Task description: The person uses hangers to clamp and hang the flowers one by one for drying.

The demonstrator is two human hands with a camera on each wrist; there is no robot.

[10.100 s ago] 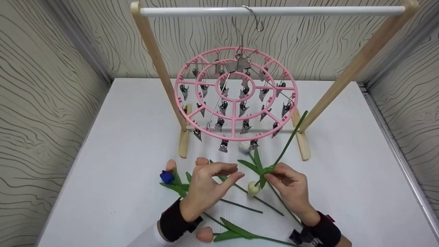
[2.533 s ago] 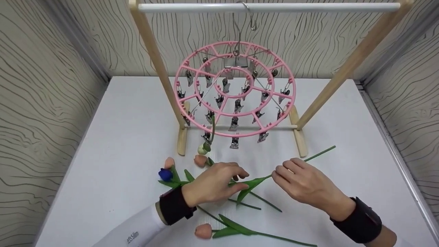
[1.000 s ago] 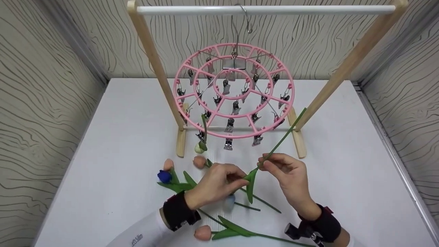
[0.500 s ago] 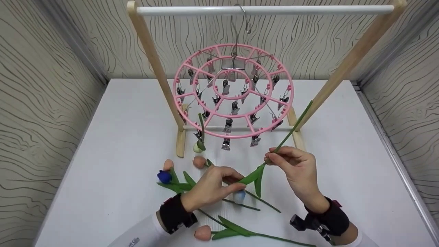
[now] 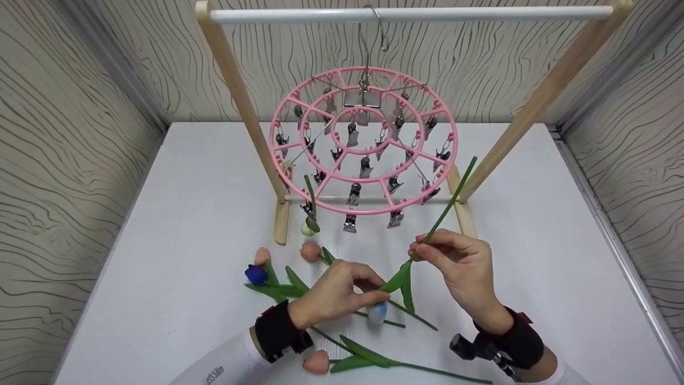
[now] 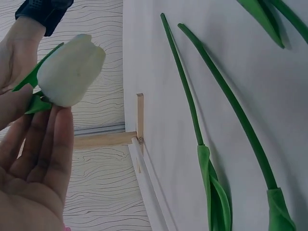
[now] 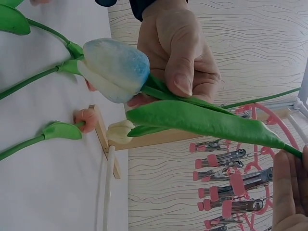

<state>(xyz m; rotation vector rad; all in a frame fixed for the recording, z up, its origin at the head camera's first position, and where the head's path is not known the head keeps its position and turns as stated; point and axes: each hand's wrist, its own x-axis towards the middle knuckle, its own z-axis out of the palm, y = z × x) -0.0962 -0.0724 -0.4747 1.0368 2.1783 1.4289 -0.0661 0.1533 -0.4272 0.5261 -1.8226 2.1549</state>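
Observation:
A blue-and-white tulip (image 5: 378,312) hangs head-down between my hands, its green stem slanting up to the right. My left hand (image 5: 334,293) pinches it near the flower head, where the leaf (image 5: 397,280) starts. Higher up, my right hand (image 5: 460,266) pinches the stem between thumb and fingers. In the right wrist view the bloom (image 7: 115,71) faces the camera beside the left hand's thumb. A pink round clip hanger (image 5: 363,212) hangs behind, with metal clips (image 5: 350,222) around it. At its front left, a cream tulip (image 5: 308,228) hangs upside down from a clip.
On the white table lie a dark blue tulip (image 5: 256,274) and several peach ones, including a peach tulip (image 5: 316,362) near the front and another peach bloom (image 5: 310,252) below the hanger. A wooden stand (image 5: 243,107) with a white crossbar (image 5: 470,14) carries the hanger.
Ten seconds ago my right hand held the cream tulip; now it hangs on the hanger. The blue-and-white tulip has left the table and been turned head-down, stem swinging up.

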